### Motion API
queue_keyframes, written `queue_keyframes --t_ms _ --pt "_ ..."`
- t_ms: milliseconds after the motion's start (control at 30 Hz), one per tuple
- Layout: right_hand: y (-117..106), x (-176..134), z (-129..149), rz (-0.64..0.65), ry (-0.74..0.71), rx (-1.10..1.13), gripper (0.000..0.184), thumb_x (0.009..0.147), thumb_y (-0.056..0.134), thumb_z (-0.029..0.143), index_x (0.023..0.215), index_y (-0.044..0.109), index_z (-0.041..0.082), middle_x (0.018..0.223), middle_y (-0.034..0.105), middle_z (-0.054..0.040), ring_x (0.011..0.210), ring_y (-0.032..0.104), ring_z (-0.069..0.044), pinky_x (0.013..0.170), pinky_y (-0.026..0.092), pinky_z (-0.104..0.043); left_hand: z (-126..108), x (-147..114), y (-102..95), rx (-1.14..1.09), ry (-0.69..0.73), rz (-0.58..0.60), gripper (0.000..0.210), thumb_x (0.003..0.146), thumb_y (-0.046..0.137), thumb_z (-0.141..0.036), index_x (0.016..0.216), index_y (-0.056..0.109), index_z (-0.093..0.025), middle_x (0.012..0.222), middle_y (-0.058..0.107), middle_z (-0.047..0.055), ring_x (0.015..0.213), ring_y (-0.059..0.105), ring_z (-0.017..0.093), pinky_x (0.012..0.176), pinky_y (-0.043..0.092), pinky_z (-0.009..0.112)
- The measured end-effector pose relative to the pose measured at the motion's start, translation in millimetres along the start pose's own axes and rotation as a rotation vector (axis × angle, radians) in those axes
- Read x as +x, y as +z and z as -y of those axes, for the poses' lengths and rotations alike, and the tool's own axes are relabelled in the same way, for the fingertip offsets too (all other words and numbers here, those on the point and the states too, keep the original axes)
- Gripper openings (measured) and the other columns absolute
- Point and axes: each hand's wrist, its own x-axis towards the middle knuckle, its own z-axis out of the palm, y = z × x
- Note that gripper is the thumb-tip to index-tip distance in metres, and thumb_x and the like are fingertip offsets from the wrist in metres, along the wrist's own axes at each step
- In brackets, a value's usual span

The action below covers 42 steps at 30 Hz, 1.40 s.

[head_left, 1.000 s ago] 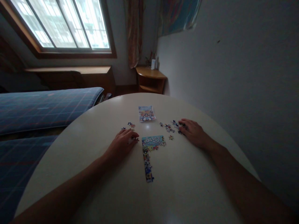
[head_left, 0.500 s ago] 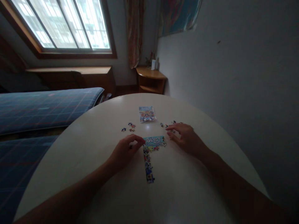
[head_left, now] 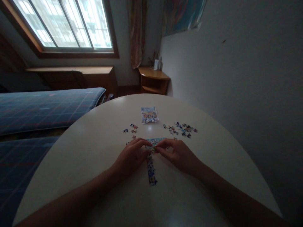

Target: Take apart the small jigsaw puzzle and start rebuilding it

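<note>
A partly joined jigsaw puzzle (head_left: 151,170) lies flat on the round white table, with a light-blue lettered top strip and a narrow column running down its left side. My left hand (head_left: 131,156) rests at the puzzle's upper left, its index finger and thumb apart and touching it. From the other side, my right hand (head_left: 178,154) pinches what looks like a small puzzle piece (head_left: 155,147) against the area below the lettering. The fingers hide much of this part. Loose puzzle pieces (head_left: 187,128) are spread beyond my right hand, and a few more pieces (head_left: 133,126) lie beyond my left.
A printed picture sheet (head_left: 150,115) lies on the white table (head_left: 106,126) behind the puzzle. To the left is a bed with a blue plaid mattress (head_left: 47,108). A wooden corner shelf (head_left: 153,74) stands past the table, and a wall (head_left: 236,78) runs along the right.
My right hand has moved left and nearer from the loose pieces to the puzzle, uncovering those pieces. My left hand has shifted slightly right, further over the puzzle.
</note>
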Motion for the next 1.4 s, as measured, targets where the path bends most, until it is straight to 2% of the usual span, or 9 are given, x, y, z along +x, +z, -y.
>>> queue_keyframes --t_ms 133,233,400,733,1133,1400 --pt "-6.8 1.8 -4.9 0.02 0.041 -0.141 0.012 0.086 0.063 0.025 0.086 0.075 0.022 0.079 0.075 -0.0008 0.072 0.067 -0.016 0.068 0.047 -0.028 6.7 -3.7 1.6 0.216 0.17 0.107 0.037 0.089 0.061 -0.02 0.126 0.057 -0.026 0.133 0.059 0.006 0.124 0.054 0.024 0.106 0.046 0.047" --pt "-7.1 1.3 -5.7 0.016 0.067 -0.198 0.012 0.086 0.063 0.024 0.089 0.074 0.021 0.078 0.074 -0.001 0.068 0.065 -0.015 0.065 0.045 -0.026 6.6 -5.1 2.3 0.293 0.222 0.169 0.039 0.09 0.058 -0.019 0.129 0.056 -0.024 0.136 0.058 0.007 0.13 0.05 0.025 0.108 0.044 0.05" --pt "-5.5 0.0 -4.6 0.044 0.081 -0.217 0.01 0.084 0.063 0.021 0.087 0.072 0.019 0.077 0.073 -0.0013 0.069 0.065 -0.014 0.064 0.044 -0.025 3.4 -5.2 0.6 0.334 0.239 0.235 0.035 0.093 0.056 -0.021 0.128 0.058 -0.024 0.136 0.057 0.007 0.127 0.051 0.025 0.107 0.046 0.049" --pt "0.5 -0.8 -1.7 0.022 0.124 -0.296 0.005 0.079 0.065 0.019 0.081 0.07 0.018 0.072 0.07 -0.0012 0.066 0.062 -0.014 0.062 0.041 -0.026 3.8 -5.9 1.3 0.332 0.256 0.227 0.037 0.093 0.056 -0.02 0.129 0.058 -0.026 0.135 0.056 0.007 0.126 0.05 0.025 0.106 0.046 0.05" --pt "-4.2 -2.7 -1.4 0.059 0.055 -0.322 0.011 0.078 0.065 0.018 0.083 0.074 0.022 0.068 0.068 0.0013 0.063 0.061 -0.013 0.061 0.039 -0.024 3.4 -5.7 1.1 0.352 0.265 0.23 0.035 0.093 0.056 -0.02 0.127 0.058 -0.024 0.135 0.056 0.008 0.126 0.05 0.026 0.105 0.047 0.051" --pt "-2.7 -2.7 -0.4 0.049 0.054 -0.37 0.005 0.076 0.065 0.016 0.076 0.07 0.019 0.069 0.069 0.0003 0.064 0.061 -0.013 0.062 0.039 -0.024 2.2 -5.6 0.4 0.356 0.264 0.241 0.034 0.094 0.054 -0.021 0.128 0.058 -0.024 0.134 0.056 0.009 0.126 0.05 0.026 0.105 0.047 0.05"
